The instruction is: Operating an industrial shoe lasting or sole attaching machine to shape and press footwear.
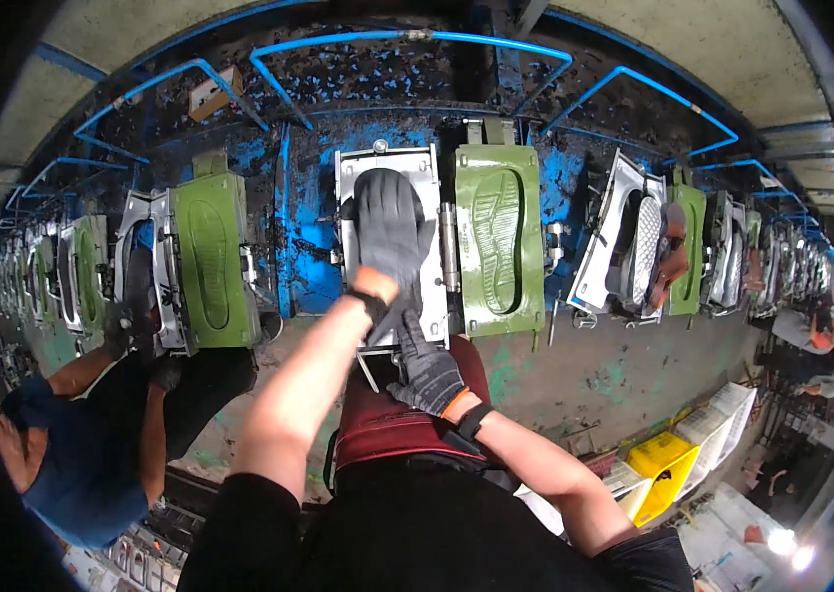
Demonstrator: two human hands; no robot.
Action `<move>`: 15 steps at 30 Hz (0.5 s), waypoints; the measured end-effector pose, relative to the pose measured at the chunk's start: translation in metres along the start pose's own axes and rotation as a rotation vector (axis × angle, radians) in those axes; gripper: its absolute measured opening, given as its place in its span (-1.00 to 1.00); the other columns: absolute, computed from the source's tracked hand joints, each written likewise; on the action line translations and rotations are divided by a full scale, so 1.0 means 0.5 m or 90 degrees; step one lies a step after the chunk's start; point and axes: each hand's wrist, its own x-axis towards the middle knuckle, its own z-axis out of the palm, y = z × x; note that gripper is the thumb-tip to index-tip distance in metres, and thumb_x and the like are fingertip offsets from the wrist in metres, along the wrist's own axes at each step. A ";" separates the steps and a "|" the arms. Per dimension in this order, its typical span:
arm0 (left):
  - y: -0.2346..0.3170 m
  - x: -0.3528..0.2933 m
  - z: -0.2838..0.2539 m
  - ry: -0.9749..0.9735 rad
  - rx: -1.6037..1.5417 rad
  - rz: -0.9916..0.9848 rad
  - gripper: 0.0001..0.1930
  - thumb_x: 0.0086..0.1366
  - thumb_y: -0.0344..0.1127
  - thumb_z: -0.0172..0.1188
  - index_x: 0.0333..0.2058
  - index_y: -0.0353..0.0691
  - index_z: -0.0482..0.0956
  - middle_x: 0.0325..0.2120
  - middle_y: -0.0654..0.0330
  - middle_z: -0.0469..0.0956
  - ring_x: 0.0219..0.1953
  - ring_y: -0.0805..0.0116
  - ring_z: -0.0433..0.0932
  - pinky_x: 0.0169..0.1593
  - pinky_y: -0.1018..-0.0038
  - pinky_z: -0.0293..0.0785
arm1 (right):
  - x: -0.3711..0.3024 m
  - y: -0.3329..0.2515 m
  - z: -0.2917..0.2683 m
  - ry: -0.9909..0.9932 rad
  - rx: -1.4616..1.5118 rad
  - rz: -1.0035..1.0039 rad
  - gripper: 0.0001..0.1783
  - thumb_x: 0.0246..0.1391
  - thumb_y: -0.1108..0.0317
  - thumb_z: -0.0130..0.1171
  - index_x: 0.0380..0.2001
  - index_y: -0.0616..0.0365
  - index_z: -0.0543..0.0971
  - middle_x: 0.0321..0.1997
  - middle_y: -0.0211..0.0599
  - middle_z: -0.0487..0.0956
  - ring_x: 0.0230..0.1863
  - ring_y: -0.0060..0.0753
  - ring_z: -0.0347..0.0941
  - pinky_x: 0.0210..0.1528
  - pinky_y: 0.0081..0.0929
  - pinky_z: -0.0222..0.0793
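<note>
- Left hand (390, 232) in dark glove, fingers spread wide, pressed flat on the dark sole piece (377, 192) lying in the open metal mould plate (427, 168) straight ahead; not gripping, just palm down on it
- Right hand (427, 370) also gloved (orange cuff at wrist), fingers part curled, at the lower edge of the same mould plate, just under the left wrist; can't tell if it holds anything
- Green mould half (499, 242) w/ sole-shaped imprint stands just right of the plate, hinged beside it
- Blue-stained machine wall (303, 212) behind; blue air hoses (407, 37) run along the top
- Another green mould (212, 261) to the left, where a co-worker in blue shirt (76, 464) has a gloved hand (121, 331) at its edge
- Yellow crate (661, 464) low on the right, on the floor
</note>
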 end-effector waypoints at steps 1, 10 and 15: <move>0.021 -0.056 -0.004 -0.139 0.053 0.031 -0.12 0.31 0.12 0.12 0.39 -0.47 0.18 0.40 -0.29 0.14 0.47 -0.33 -0.01 0.53 -0.15 -0.23 | -0.010 -0.008 -0.001 -0.005 -0.010 0.013 0.16 -0.23 -0.08 0.53 0.35 0.39 0.27 0.50 0.36 0.13 -0.07 0.16 0.61 -0.09 -0.07 0.57; 0.017 -0.083 0.005 -0.099 -0.035 -0.007 -0.10 0.28 0.16 0.15 0.42 -0.37 0.20 0.44 -0.28 0.08 0.46 -0.42 -0.03 0.51 -0.19 -0.25 | -0.016 0.000 0.078 -0.259 0.037 0.192 -0.40 0.06 -0.18 0.23 -0.22 0.20 0.70 -0.22 0.15 0.69 -0.14 0.16 0.64 -0.06 -0.03 0.55; -0.014 -0.104 -0.025 -0.125 -0.102 0.008 -0.01 0.17 0.24 0.24 0.41 -0.34 0.22 0.43 -0.20 0.13 0.47 -0.30 -0.01 0.50 -0.20 -0.20 | 0.020 -0.006 0.019 -0.288 0.079 0.143 -0.46 0.09 -0.11 0.21 -0.18 0.19 0.69 -0.29 0.14 0.67 -0.18 0.18 0.62 0.04 -0.04 0.49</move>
